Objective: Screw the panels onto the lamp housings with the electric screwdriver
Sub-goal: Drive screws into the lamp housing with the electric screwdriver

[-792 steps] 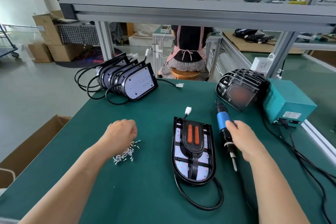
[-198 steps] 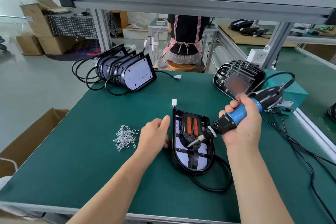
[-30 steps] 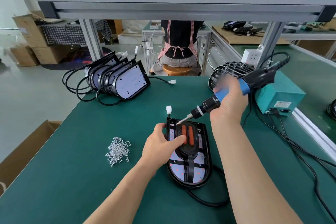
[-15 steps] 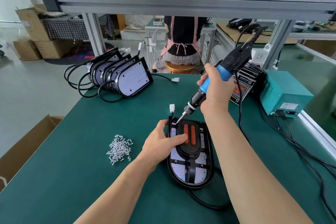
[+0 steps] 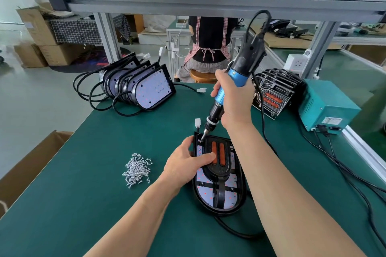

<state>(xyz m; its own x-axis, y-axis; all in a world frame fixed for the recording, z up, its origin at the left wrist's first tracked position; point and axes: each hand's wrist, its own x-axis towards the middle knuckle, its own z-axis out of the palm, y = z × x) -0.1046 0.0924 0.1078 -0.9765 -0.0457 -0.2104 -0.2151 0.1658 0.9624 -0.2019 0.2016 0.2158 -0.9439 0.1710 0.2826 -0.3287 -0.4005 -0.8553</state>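
My right hand (image 5: 234, 98) is closed firmly around the blue middle part of the blue and black electric screwdriver (image 5: 238, 78), and I hold the tool almost upright, only a little tilted, with its thick black cable (image 5: 263, 129) looping from the top and hanging down to the green table (image 5: 83, 204). The thin metal bit points down to the far left corner of the black D-shaped lamp housing (image 5: 241, 196), which lies flat on the table in front of me, between my two arms. The tip seems to touch this corner, but I cannot tell if a screw is under it, because this place is too small in the view. On the housing lies the black plastic panel with two orange oval strips (image 5: 218, 170), and the white board with red dots shows around it. My left hand (image 5: 186, 165) grasps the left edge of the housing: the thumb lies across the panel beside the orange strips, and the fingers curl around the rim, near the bit. A small white plug connector (image 5: 197, 122) lies just beyond the housing. To the left of my left hand is a pile of small silver screws (image 5: 137, 170). At the far left of the table a row of similar lamp housings with black cables (image 5: 146, 85) leans together, and at the far right a stack of black ribbed panels (image 5: 275, 92) stands beside a teal metal box (image 5: 325, 106).
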